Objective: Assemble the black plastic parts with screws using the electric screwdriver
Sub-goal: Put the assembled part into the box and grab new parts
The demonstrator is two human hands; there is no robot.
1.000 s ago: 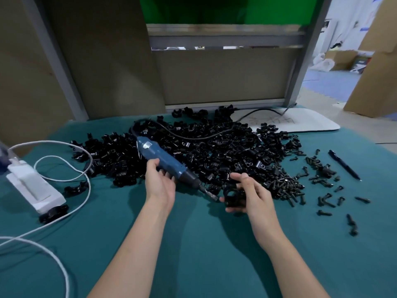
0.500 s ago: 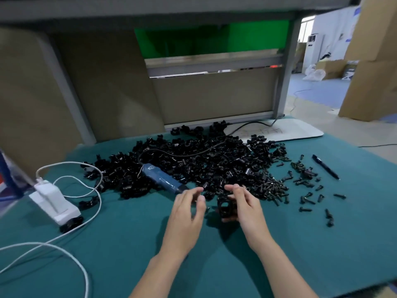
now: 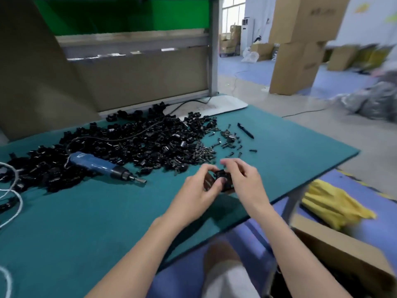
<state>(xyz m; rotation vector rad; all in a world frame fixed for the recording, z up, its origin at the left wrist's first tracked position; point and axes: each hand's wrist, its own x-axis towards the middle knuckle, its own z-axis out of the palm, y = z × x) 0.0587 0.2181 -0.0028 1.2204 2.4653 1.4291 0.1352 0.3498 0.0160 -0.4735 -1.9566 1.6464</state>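
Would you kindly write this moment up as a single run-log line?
left hand: grips black plastic part | right hand: grips same part | electric screwdriver: lies on green mat, unheld

Your left hand [image 3: 198, 190] and right hand [image 3: 247, 181] cover most of the black part [image 3: 221, 177] you grip, and motion blur hides its shape. Just beyond the grip, the screws [image 3: 204, 151] are too small to tell apart. Far left of it, the white cable [image 3: 12, 196] runs off the edge.
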